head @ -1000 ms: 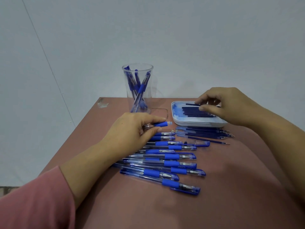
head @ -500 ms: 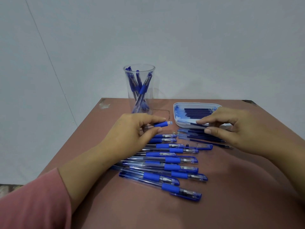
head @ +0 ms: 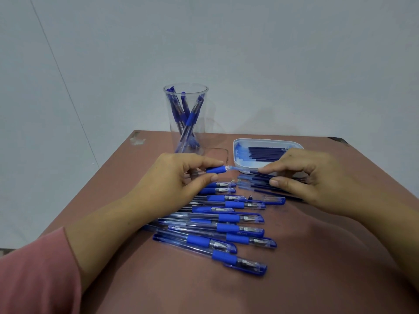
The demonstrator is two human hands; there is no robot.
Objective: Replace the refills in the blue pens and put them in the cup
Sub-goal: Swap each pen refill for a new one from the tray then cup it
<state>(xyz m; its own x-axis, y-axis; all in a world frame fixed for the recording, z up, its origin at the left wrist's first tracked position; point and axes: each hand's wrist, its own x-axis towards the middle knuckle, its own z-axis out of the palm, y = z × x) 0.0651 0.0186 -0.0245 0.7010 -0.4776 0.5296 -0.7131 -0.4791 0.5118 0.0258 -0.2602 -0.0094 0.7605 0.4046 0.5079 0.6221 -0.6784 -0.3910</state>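
The left hand (head: 176, 177) pinches a blue pen barrel (head: 216, 170) lying sideways, its open end pointing to 3 o'clock. The right hand (head: 313, 177) pinches a refill (head: 256, 172), its tip pointing to 9 o'clock and touching that end. The cup (head: 186, 118) stands at 12 o'clock.

Reddish-brown table (head: 317, 268) (far-left corner scuffed); plain pale wall (head: 272, 64) behind; white tray (head: 267, 140) far right

Most of pen (head: 215, 169) barrel behind left hand (head: 172, 177); refill (head: 254, 172) tail beneath right hand (head: 317, 177) fingers (head: 275, 167).
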